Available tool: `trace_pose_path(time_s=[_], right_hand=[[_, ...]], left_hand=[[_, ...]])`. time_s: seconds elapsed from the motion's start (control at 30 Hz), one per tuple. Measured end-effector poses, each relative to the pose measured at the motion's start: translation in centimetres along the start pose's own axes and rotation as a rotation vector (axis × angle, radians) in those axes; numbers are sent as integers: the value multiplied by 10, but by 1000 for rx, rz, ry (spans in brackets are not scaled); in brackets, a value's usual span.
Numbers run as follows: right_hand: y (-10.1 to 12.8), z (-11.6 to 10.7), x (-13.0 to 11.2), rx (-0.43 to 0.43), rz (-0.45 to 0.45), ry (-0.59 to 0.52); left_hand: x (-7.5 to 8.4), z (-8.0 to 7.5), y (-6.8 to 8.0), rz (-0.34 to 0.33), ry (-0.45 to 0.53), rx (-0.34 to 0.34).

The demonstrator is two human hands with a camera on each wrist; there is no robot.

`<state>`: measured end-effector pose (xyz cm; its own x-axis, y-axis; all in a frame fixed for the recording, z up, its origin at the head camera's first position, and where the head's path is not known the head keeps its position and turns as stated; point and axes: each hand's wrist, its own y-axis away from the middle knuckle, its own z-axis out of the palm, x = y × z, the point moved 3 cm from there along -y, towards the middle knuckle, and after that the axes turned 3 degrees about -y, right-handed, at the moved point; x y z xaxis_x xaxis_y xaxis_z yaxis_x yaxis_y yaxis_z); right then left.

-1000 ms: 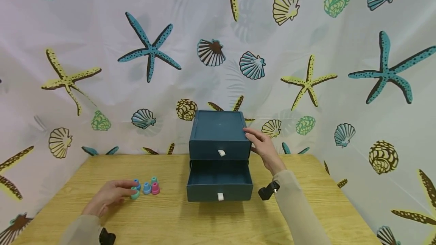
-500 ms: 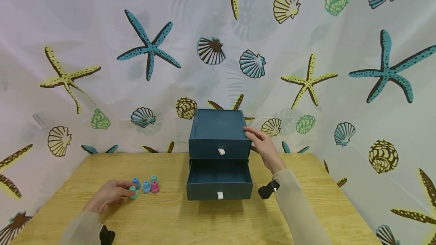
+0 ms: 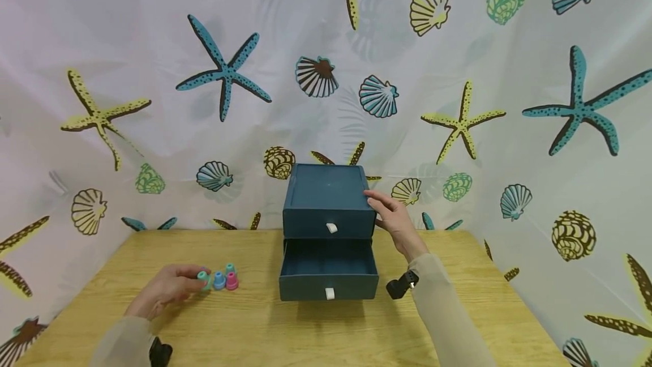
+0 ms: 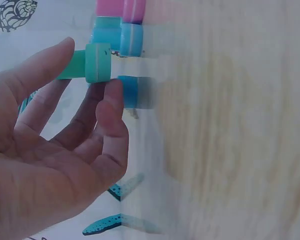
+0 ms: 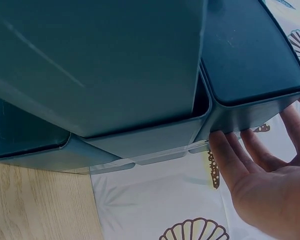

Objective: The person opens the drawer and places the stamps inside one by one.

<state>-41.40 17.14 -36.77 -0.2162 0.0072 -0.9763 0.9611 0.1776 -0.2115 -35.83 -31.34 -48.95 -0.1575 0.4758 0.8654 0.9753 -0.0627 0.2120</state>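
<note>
My left hand (image 3: 191,282) pinches a small green stopper-shaped piece (image 3: 204,277) between thumb and fingertips, just above the wooden table (image 3: 254,327). The left wrist view shows the green piece (image 4: 91,63) held at my fingertips (image 4: 65,47) beside the others. A blue piece (image 3: 219,281), a pink piece (image 3: 232,282) and a teal piece (image 3: 230,268) stand close by on the table. My right hand (image 3: 379,207) rests with straight fingers (image 5: 230,147) on the top right edge of a dark blue two-drawer box (image 3: 326,194). Its lower drawer (image 3: 328,269) is pulled out and looks empty.
The upper drawer is shut, with a white pull tab (image 3: 331,228). A seashell and starfish curtain (image 3: 153,101) hangs close behind the table and at both sides. A black wrist camera (image 3: 402,285) sits on my right forearm.
My left hand has lifted the green piece off the table and moved it slightly up and right, toward the other pieces. My right hand has stayed on the box.
</note>
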Motion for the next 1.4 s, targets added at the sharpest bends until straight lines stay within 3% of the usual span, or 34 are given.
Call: trace_pose_path(time_s=[0.33,0.7,0.93,1.17,1.4], right_hand=[[-1,-4,1,4,2,1],[-2,-3,0,3,0,-5],[-4,-2,0,-5,8,-6],[-4,-1,3,-25,19,3],[-3,-1,4,-5,7,3]], left_hand=[[15,4,3,49,30,-18],[21,2,5,68,76,8],[30,3,5,90,68,63],[38,11,5,91,84,91],[50,23,6,139,83,104]])
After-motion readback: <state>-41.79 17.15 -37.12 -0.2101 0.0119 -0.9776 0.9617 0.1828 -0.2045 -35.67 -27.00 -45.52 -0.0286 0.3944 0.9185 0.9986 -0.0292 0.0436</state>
